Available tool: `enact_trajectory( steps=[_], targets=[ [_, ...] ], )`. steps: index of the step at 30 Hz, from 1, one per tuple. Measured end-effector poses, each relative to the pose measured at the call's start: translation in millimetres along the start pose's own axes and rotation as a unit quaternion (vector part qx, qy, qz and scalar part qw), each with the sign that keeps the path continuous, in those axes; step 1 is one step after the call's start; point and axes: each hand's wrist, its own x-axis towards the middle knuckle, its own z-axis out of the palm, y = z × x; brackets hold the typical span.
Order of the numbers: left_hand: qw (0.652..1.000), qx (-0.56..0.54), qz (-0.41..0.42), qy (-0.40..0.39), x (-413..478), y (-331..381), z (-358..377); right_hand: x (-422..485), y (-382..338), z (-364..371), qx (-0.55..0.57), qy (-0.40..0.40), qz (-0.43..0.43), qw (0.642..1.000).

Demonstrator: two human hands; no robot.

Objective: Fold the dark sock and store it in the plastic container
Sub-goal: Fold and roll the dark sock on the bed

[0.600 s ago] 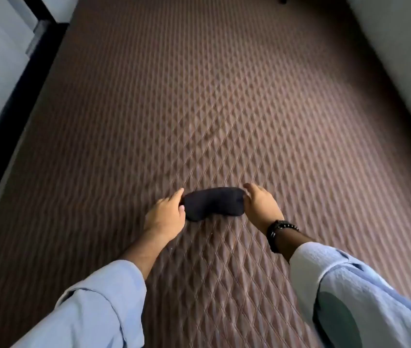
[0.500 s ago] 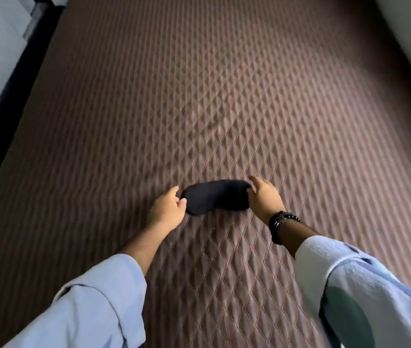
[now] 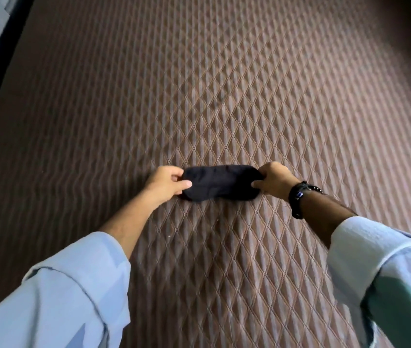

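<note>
The dark sock (image 3: 220, 182) is pinched at both ends: the left hand (image 3: 168, 183) is closed on its left end, thumb on top and fingers curled behind, and the right hand (image 3: 272, 180) is closed on its right end in the same way. Between the two grips the sock is stretched into a flat band, lying crosswise and resting on (or barely above) the quilted brown surface (image 3: 224, 96); which of the two cannot be told. It appears short and thick, so one fold may already be made, though the layers cannot be counted.

A dark watch (image 3: 298, 197) and a beaded bracelet are worn on the right wrist, and pale blue sleeves (image 3: 68, 292) cover both forearms. A pale wall and a dark strip are seen at the far left.

For the fold to be done well, the ends should be kept level and the band taut enough that no wrinkles are trapped. One end is best carried over the other with edges matched, then pressed flat on the quilting so that the bundle does not spring open. The plastic container is not in view, so a firm one-handed hold will probably be needed while it is found.
</note>
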Motion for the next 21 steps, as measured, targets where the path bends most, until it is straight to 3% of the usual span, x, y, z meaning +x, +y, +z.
enact_trajectory(
  steps=[2, 5, 8, 11, 12, 14, 16, 18, 21],
  targets=[
    [0.989, 0.056, 0.12, 0.067, -9.8, 7.8, -7.3, -7.3, -0.6, -3.1, 0.022, 0.086, -0.053, 0.995],
    [0.93, 0.108, 0.309, 0.166, -30.4, 9.9, -13.8, -24.9, 0.7, -0.5, 0.064, 0.246, -0.155, 0.955],
    [0.886, 0.176, 0.377, 0.206, -48.6, -3.1, -7.5, -41.9, 6.6, 16.8, 0.012, 0.276, -0.2, 0.94],
    [0.875, 0.277, 0.35, 0.185, -59.2, -29.0, 3.5, -54.0, 14.3, 46.7, 0.023, 0.196, -0.174, 0.965],
    [0.87, 0.306, 0.346, 0.173, -64.0, -39.6, 6.9, -56.4, 18.2, 57.9, -0.023, 0.185, -0.169, 0.968],
    [0.875, 0.306, 0.334, 0.172, -73.4, -59.2, 15.3, -64.8, 25.0, 76.3, -0.011, 0.148, -0.143, 0.979],
    [0.907, 0.242, 0.275, 0.208, -81.2, -71.2, 24.5, -71.7, 30.5, 88.7, 0.046, 0.163, -0.108, 0.98],
    [0.947, 0.141, 0.162, 0.237, -82.7, -71.4, 29.9, -72.9, 31.1, 89.9, 0.1, 0.214, -0.07, 0.969],
    [0.981, 0.043, -0.01, 0.188, -68.5, -56.2, 27.1, -64.5, 24.2, 78.8, 0.249, 0.207, 0.074, 0.943]
  ],
)
